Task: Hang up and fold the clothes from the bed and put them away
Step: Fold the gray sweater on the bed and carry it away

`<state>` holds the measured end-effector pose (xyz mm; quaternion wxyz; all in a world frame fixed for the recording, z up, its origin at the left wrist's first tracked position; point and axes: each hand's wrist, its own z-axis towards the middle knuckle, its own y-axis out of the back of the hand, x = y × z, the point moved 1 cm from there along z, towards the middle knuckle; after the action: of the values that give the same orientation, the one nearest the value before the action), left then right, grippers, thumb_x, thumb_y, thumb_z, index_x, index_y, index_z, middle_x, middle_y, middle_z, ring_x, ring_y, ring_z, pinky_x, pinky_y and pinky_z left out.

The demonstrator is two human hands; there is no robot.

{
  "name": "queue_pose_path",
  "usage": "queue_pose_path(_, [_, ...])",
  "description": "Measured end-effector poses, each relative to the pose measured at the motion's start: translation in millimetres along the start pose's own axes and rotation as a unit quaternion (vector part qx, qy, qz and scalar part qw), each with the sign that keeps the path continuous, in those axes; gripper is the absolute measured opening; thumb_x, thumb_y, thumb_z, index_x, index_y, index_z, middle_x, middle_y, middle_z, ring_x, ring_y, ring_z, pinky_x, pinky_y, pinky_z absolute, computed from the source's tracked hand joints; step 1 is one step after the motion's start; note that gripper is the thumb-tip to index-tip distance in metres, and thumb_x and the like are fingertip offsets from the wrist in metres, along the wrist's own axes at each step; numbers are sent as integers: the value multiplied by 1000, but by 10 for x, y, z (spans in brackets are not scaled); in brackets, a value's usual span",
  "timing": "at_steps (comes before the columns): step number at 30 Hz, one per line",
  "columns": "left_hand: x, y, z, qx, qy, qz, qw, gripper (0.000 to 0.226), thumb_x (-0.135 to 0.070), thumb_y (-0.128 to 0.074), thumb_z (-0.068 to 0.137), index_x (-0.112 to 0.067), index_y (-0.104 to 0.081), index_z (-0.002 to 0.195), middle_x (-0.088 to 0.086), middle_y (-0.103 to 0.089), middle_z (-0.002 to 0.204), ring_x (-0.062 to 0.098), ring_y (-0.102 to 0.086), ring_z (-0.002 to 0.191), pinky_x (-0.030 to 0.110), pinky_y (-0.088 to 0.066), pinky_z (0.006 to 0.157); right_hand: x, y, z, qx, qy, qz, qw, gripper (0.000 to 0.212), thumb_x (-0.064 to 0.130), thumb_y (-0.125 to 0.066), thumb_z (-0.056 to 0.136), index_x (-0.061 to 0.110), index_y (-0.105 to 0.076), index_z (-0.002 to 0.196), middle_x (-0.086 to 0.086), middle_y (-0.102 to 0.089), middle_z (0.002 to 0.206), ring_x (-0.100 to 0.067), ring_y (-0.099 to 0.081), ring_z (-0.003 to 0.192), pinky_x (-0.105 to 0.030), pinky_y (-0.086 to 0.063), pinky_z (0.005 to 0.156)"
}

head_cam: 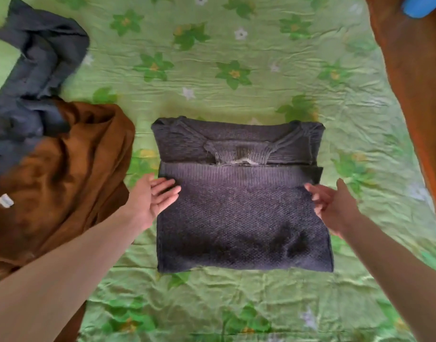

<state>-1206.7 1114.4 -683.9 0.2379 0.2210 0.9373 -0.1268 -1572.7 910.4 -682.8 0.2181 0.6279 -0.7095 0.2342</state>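
A green flowered bedsheet (236, 304) covers the whole surface. Between the hands lies the folded dark knit sweater (241, 218), long axis running away from the person, neckline at the far end. The left hand (155, 196) and right hand (333, 206), fingers relaxed and spread, touch its side edges. Beyond the left hand lie a brown garment (71, 164) and a dark grey garment (39, 70).

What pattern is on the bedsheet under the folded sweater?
The bedsheet is light green with darker green star-shaped flowers, clearest in the head view.
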Motion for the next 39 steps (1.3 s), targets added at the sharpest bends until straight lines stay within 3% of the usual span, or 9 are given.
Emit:
queue_pose_path(4, [247, -16, 51, 10, -103, 84, 991, 40, -41, -42, 113, -13, -52, 140, 7, -69, 131, 21, -73, 104, 38, -59, 80, -350, 65, -76, -18, 159, -236, 959, 42, 47, -38, 111, 20, -48, 142, -7, -78, 106, -13, -66, 61, -27, -44, 50])
queue_pose_path(8, [561, -41, -44, 22, -289, 261, 921, 40, -39, -49, 111, -18, -46, 144, 9, -56, 145, 8, -63, 115, 35, -54, 94, -655, 123, -206, 3, 363, -453, 814, 54, 42, -45, 107, 21, -37, 156, -1, -64, 110, -8, -66, 80, -36, -51, 75])
queue_pose_path(10, [754, 61, -117, 49, -405, 460, 789, 56, -50, -47, 109, -17, -41, 154, 4, -48, 155, 6, -52, 136, 33, -45, 113, -787, 182, -285, 9, 426, -517, 742, 55, 39, -47, 108, 17, -38, 157, -2, -59, 125, -12, -63, 95, -34, -48, 89])
queue_pose_path(13, [1046, 290, -214, 57, -531, 676, 507, 64, -46, -39, 109, -18, -29, 166, 5, -28, 173, 23, -25, 160, 45, -28, 127, -998, 338, -405, 21, 490, -614, 619, 57, 40, -43, 109, 13, -40, 159, -7, -50, 155, -28, -52, 135, -39, -41, 111])
queue_pose_path(16, [1362, 577, -318, 79, -525, 757, 380, 64, -41, -39, 108, -22, -25, 168, 5, -18, 176, 28, -21, 162, 53, -25, 127, -1154, 573, -430, 61, 494, -703, 508, 69, 54, -31, 107, 13, -34, 162, -11, -31, 169, -33, -31, 155, -50, -38, 119])
queue_pose_path(22, [1489, 999, -306, 93, -503, 782, 356, 79, -61, -38, 106, -19, -16, 169, 9, -9, 177, 32, -12, 163, 54, -21, 128, -1078, 776, -246, 76, 476, -748, 456, 79, 66, -18, 106, 16, -19, 167, -9, -14, 174, -29, -18, 160, -46, -20, 125])
queue_pose_path(28, [1295, 1057, -354, 87, -531, 800, 266, 69, -17, -31, 100, 3, -17, 165, 23, -14, 173, 38, -16, 161, 50, -18, 127, -931, 1101, -198, 171, 505, -759, 373, 99, 74, -42, 98, 5, -18, 165, -17, -9, 174, -34, -13, 161, -49, -18, 127])
queue_pose_path(32, [1191, 1148, -511, 55, -547, 799, 245, 69, 6, -27, 87, 15, -34, 155, 35, -29, 164, 46, -33, 152, 52, -27, 124, -771, 1221, -246, 154, 503, -780, 339, 106, 24, -91, 74, -5, -32, 158, -22, -25, 169, -32, -25, 156, -44, -21, 124])
queue_pose_path(39, [1205, 890, -732, 23, -483, 827, 287, 63, -3, -29, 88, 14, -53, 144, 35, -50, 151, 47, -54, 139, 58, -53, 106, -798, 1241, -413, 123, 540, -747, 369, 107, -25, -75, 60, 4, -40, 157, -19, -32, 167, -32, -36, 153, -42, -24, 124])
